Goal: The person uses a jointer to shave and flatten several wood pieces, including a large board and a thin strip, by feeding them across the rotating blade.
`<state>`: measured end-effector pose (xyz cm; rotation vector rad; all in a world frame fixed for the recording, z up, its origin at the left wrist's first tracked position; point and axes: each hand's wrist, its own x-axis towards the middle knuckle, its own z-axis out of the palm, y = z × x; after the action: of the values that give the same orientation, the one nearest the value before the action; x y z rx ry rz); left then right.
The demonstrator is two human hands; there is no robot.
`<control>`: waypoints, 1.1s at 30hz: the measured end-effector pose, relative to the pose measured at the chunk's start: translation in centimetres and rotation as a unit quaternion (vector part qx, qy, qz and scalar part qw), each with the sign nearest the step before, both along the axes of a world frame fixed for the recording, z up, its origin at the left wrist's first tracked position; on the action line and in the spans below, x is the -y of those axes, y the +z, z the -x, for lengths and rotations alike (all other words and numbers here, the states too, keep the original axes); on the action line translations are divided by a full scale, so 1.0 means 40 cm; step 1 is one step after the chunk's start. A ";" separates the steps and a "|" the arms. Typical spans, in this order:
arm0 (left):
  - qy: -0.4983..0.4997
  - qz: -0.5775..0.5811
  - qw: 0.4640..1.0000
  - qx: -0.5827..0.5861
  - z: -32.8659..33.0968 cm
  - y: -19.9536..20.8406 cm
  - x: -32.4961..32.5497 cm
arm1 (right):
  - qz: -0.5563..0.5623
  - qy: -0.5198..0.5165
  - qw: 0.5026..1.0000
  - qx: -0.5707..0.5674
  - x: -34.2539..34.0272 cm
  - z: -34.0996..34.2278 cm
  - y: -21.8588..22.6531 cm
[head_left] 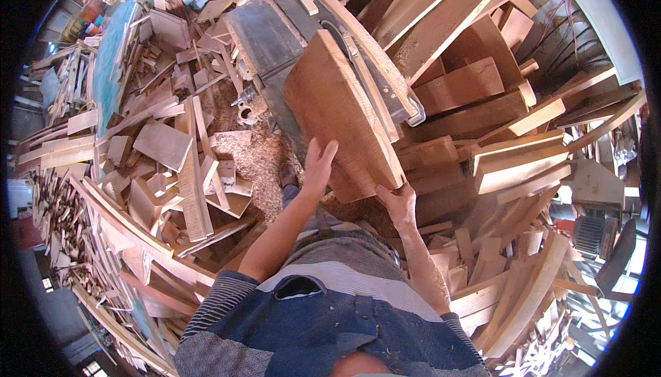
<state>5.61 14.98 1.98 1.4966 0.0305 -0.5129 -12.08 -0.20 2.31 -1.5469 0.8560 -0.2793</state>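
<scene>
A thick reddish-brown wooden board [337,108] lies tilted over the grey metal table [265,36] of a woodworking machine, its pale sawn edge toward the right. At the board's near left edge is my left hand [318,167], with fingertips on the broad face; any fingers below the edge are hidden. My right hand [398,205] grips the near right corner, thumb at the edge and the other fingers partly hidden. Along the board's right side runs a long wooden strip [368,88], beside the machine's right edge.
Sawdust [258,156] covers the floor left of the machine. Offcuts [165,144] are heaped on the left. Large planks [441,26] and stacked boards [516,163] crowd the right. A motor [593,234] stands at far right, and a pale panel [602,22] is at upper right.
</scene>
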 end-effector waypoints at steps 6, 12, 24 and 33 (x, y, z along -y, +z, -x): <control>-0.014 -0.091 0.979 -0.183 0.063 -0.207 -0.249 | -0.144 -0.015 0.989 0.001 -0.060 -0.004 0.067; -0.010 0.223 0.905 -0.363 0.097 -0.237 -0.284 | -0.209 -0.023 0.978 0.005 -0.073 -0.005 0.081; 0.111 -0.202 0.957 -0.176 0.183 -0.058 -0.309 | -0.419 -0.037 0.907 0.024 -0.074 0.047 -0.041; -0.016 -0.271 0.955 -0.121 0.241 -0.173 -0.331 | -0.448 -0.071 0.891 -0.015 -0.013 0.097 -0.211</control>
<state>-4.02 28.20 -4.94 1.9611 0.3641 -0.7531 -15.97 0.32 -6.13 -0.6236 0.9382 0.0520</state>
